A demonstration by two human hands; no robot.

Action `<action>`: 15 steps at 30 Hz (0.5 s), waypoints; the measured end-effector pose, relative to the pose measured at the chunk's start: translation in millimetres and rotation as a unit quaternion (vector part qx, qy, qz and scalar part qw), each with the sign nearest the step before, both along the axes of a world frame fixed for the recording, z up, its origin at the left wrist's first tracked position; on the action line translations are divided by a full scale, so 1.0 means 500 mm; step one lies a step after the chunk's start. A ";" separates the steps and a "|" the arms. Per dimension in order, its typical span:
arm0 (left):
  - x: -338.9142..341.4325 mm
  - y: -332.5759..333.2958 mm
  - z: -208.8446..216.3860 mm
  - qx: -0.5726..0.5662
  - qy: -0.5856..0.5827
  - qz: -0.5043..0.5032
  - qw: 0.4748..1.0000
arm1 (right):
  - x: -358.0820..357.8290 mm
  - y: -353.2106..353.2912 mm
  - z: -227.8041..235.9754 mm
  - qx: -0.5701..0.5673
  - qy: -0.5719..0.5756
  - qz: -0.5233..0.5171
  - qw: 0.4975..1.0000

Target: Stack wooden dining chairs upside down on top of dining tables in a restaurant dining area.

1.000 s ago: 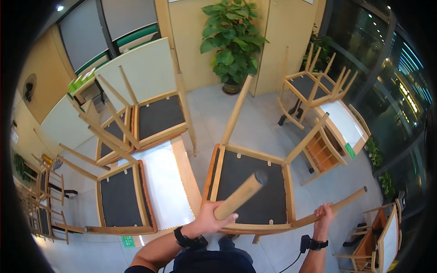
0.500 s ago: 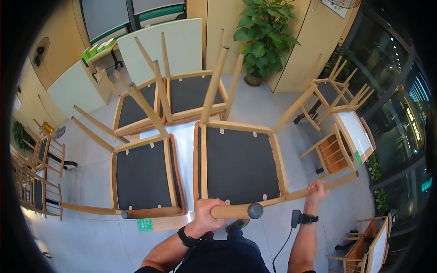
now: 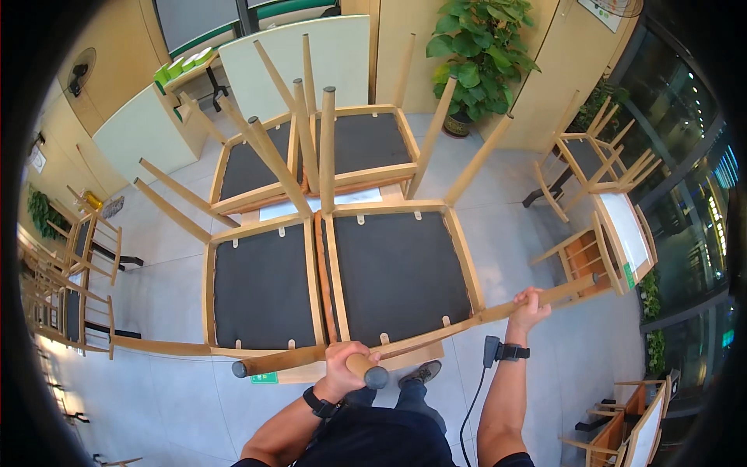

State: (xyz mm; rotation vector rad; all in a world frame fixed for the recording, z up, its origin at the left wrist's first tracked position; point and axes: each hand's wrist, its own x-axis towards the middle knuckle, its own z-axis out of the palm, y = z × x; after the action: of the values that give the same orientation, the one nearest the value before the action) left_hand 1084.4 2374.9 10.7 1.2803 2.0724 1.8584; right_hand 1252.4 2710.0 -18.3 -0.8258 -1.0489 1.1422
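An upside-down wooden chair with a dark seat underside rests on the table, its legs pointing up. Wrapped round its near left leg is my left hand, just below the round end cap. My right hand grips the same chair's near right leg partway along. Close against its left side lies a second upturned chair. Behind these, two more upturned chairs sit on the far part of the table. Most of the tabletop is hidden under the seats.
To the right, a white-topped table carries upturned chairs, with another chair tucked beside it. Stacked chairs stand at far left. A leafy potted plant and a pale partition are at the back. Glass windows line the right.
Both hands have shifted the held chair left, closing the gap to the chair beside it. It also sits squarer to its neighbours. My view has moved slightly.
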 end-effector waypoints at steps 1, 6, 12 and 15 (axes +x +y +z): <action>-0.004 0.004 -0.006 0.012 0.006 0.010 1.000 | 0.000 0.003 -0.011 0.009 -0.014 -0.002 1.000; 0.000 0.007 -0.018 -0.012 0.010 -0.025 1.000 | 0.020 0.005 -0.068 -0.018 0.004 0.011 1.000; 0.005 -0.005 -0.026 -0.041 -0.045 -0.044 0.997 | 0.026 0.000 -0.063 -0.022 -0.028 0.031 0.999; -0.002 -0.003 -0.021 -0.058 -0.063 -0.086 0.993 | 0.036 0.006 -0.063 -0.027 -0.068 0.045 0.996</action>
State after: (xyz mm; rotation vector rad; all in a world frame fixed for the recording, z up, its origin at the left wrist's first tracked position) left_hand 1083.5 2373.6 0.2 1.2362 1.9103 1.6758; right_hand 1270.3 2713.0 -49.6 -0.9183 -1.1815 1.2076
